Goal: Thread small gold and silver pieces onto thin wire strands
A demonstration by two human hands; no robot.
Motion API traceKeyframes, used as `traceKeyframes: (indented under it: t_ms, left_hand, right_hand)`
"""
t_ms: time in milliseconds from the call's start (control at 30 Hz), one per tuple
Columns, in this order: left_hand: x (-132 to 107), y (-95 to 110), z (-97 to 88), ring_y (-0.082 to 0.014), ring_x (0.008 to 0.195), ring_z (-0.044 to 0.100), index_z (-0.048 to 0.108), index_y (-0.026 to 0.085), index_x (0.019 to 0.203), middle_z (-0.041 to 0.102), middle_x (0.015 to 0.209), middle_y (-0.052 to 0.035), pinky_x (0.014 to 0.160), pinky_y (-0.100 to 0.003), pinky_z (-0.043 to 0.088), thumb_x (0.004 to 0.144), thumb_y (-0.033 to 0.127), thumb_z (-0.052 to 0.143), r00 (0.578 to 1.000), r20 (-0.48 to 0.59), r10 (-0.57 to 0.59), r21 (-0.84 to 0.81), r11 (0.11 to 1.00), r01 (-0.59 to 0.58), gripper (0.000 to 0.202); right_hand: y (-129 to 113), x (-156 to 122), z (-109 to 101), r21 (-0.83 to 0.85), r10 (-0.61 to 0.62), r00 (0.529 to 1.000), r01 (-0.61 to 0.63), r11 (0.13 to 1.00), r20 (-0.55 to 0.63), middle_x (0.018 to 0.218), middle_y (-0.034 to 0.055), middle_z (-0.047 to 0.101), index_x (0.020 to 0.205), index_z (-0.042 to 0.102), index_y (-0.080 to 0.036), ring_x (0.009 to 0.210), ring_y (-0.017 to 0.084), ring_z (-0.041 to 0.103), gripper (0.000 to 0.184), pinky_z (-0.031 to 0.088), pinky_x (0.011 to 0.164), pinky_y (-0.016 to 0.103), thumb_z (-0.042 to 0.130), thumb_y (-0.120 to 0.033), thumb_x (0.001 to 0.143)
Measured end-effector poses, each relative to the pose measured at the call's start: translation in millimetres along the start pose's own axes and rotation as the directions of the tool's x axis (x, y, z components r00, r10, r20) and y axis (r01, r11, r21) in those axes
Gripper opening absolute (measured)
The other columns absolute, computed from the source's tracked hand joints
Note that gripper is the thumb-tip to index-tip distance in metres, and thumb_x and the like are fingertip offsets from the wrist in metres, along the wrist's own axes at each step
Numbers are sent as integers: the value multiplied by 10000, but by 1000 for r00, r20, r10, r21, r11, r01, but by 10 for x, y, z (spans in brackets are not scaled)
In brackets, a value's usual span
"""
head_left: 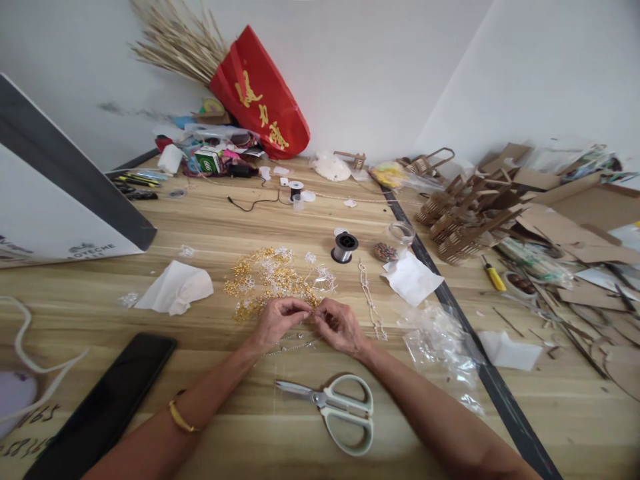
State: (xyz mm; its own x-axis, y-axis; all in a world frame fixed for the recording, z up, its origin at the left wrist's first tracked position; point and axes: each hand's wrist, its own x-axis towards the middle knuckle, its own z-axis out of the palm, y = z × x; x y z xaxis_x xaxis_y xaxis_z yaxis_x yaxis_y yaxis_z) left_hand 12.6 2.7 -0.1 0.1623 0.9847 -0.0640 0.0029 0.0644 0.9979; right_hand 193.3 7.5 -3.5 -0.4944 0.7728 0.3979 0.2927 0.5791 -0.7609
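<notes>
My left hand and my right hand meet over the wooden table, fingertips pinched together on a small beaded piece I can barely make out. A thin beaded strand trails on the table under my hands. Just beyond my fingers lies a heap of gold and white beads. A finished bead chain lies to the right of my right hand. Pale green scissors rest between my forearms, blades pointing left.
A spool of clear thread, a small jar and white paper sit beyond. A tissue and black phone lie left. Plastic bags lie right; cardboard pieces crowd the right. A red bag leans at the wall.
</notes>
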Motion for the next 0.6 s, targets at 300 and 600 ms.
traceKeyframes:
  t_ms: [300,600]
  left_hand:
    - [-14,18,11,-158,686,645,723,135,720,725,733,-45,676,-252,504,633,182,707,1000,-1,18,18,1000,-18,100]
    - [-26,33,20,-157,689,641,719,138,728,718,731,-43,675,-252,502,648,191,698,1000,-5,27,25,999,-27,98]
  right_hand:
    - [4,0,6,-1,-9,1000,9,1000,-4,632,-16,513,754,539,-165,512,76,447,81,358,487,186,510,-179,828]
    - [16,0,12,-9,6,1000,-6,1000,-2,628,-15,521,750,534,-169,502,77,444,73,353,471,186,511,-172,819]
